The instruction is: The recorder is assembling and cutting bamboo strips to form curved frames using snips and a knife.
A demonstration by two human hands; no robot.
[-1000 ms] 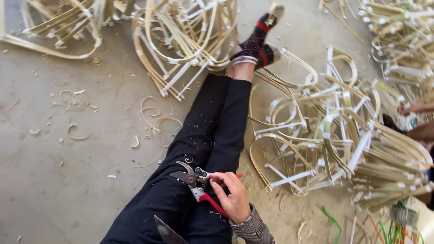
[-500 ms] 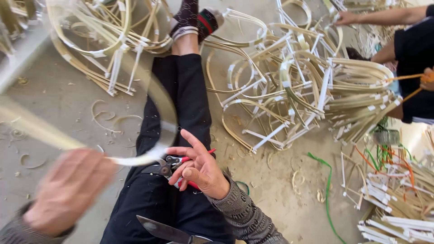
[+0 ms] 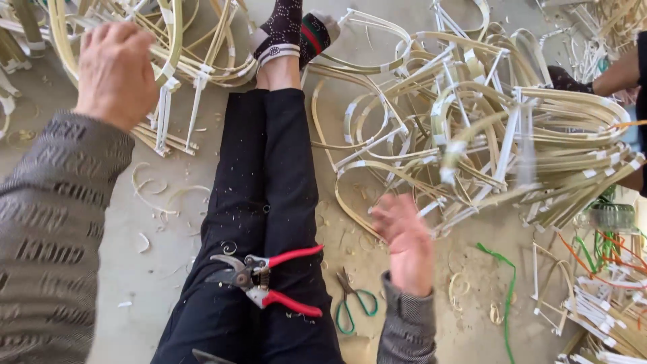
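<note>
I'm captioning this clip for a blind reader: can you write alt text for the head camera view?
A seated person's left hand grips a bent bamboo-strip frame while the empty right hand hovers open near a pile of frames. Red-handled pruning shears rest on their black-trousered legs; small green scissors lie on the concrete floor.

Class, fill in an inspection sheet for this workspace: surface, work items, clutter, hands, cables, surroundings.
Surface: concrete floor, dusty.
Work items: red-handled pruning shears lying on the person's black trousers; bent cane frames piled on the right.
Clutter: green-handled scissors, curled shavings, green strap.
Hands: left hand at another frame pile; right hand open, empty.
Cables: nothing seen.
Surroundings: another person's arm at right edge.
</note>
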